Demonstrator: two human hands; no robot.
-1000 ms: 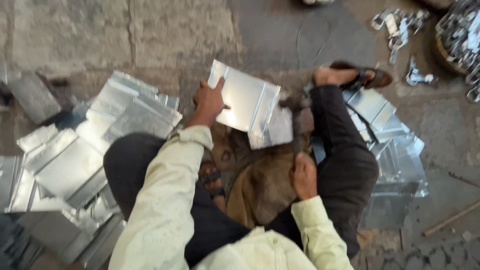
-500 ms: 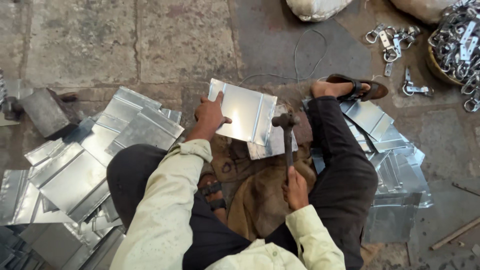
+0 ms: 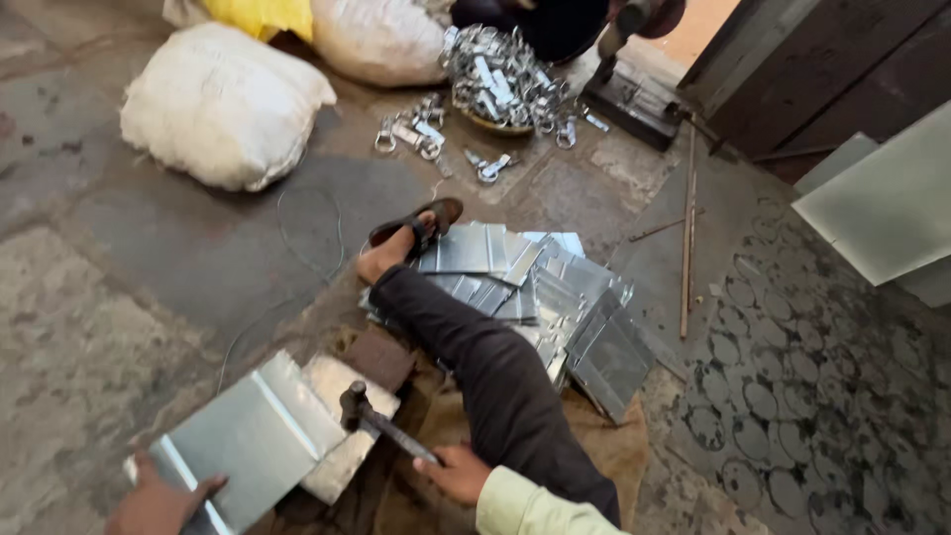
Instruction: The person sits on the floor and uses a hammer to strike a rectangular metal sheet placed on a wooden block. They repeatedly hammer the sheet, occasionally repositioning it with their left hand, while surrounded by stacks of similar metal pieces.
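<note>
One bent metal sheet (image 3: 248,441) lies low on the floor at the lower left of the view, its far edge resting on a flat metal block (image 3: 347,421). The left hand (image 3: 158,505) presses on the sheet's near corner, fingers spread flat on the surface rather than curled round it; only part of the hand is in view. The right hand (image 3: 458,472) is wrapped shut about the handle of a hammer (image 3: 381,421), whose head sits at the sheet's edge over the block.

Risks noted, as judgement. The sheet is held by palm pressure alone; a blow near the edge could make it skid or kick up, and its cut edges run close to the left fingers. The hammer head lands not far from that hand, so a glancing strike could travel toward it. The person's leg (image 3: 485,367) stretches just beside the block, and the sandalled foot (image 3: 401,243) rests against a loose stack of sheets (image 3: 540,297) with exposed corners; a shift of the leg could bring the pile sliding.

Farther out stand a white sack (image 3: 223,104), a basket of metal clasps (image 3: 505,79), and thin rods (image 3: 686,238) on the floor.
</note>
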